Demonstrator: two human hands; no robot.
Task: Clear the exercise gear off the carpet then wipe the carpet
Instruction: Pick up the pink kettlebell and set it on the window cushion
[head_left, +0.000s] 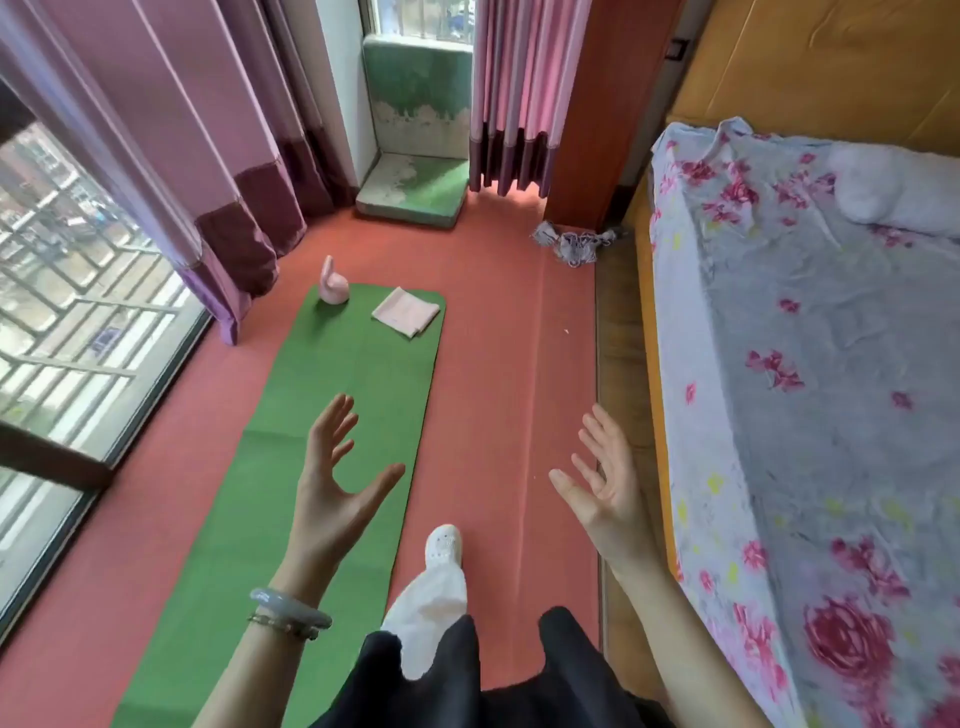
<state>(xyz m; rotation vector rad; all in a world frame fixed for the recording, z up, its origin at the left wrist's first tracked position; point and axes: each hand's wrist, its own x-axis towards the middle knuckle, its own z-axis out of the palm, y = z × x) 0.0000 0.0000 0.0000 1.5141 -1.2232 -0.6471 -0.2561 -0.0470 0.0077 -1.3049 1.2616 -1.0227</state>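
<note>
Both hands are up over the floor: left hand (332, 483) and right hand (602, 483), fingers spread, palms facing each other, nothing held. Below lies the long green exercise mat (374, 374), flat on the red carpet (493, 364). At the mat's far left corner stands a pale pink kettlebell-shaped weight (332, 285); at the far right corner, a folded pale pink cloth (406, 312) (neatly squared). A white shoe (444, 543) is planted just beside the mat's right edge.
</note>
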